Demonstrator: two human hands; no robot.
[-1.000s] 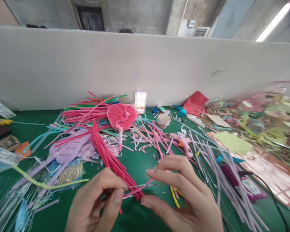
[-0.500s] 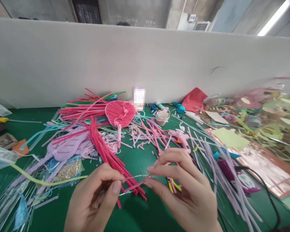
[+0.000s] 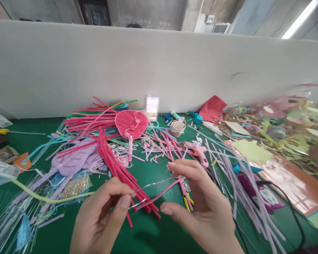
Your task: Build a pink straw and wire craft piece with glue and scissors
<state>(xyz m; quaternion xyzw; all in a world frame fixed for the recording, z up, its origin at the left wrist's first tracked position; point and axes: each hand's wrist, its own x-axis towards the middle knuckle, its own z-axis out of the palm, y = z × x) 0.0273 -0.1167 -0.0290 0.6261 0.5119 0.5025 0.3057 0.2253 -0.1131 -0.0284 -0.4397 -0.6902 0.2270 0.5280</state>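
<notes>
My left hand (image 3: 102,215) is closed in a pinch on a thin silver wire (image 3: 155,182), which bows out to the right. A second shiny strand (image 3: 138,204) comes from under the same fingers, with a pink pipe cleaner (image 3: 163,192) running on from near it; whether these are joined I cannot tell. Around the wire's far end, my right hand (image 3: 204,204) is open, thumb and fingers apart. Beneath my left fingertips lies a bundle of red pipe cleaners (image 3: 122,173). Yellow-handled pliers (image 3: 187,201) show partly between the hands, behind the right fingers.
A red pipe-cleaner fan (image 3: 131,124) lies at the back, a purple one (image 3: 74,158) to the left. A pink glue gun (image 3: 200,152), paper cup (image 3: 177,127) and purple box (image 3: 262,195) are on the right. Clippings cover the green table (image 3: 151,234); a white partition (image 3: 148,63) stands behind.
My right hand has opened, its thumb and fingers parting from the wire. The wire and pink pipe cleaner now spread further apart and reach further right. My left hand keeps its pinch.
</notes>
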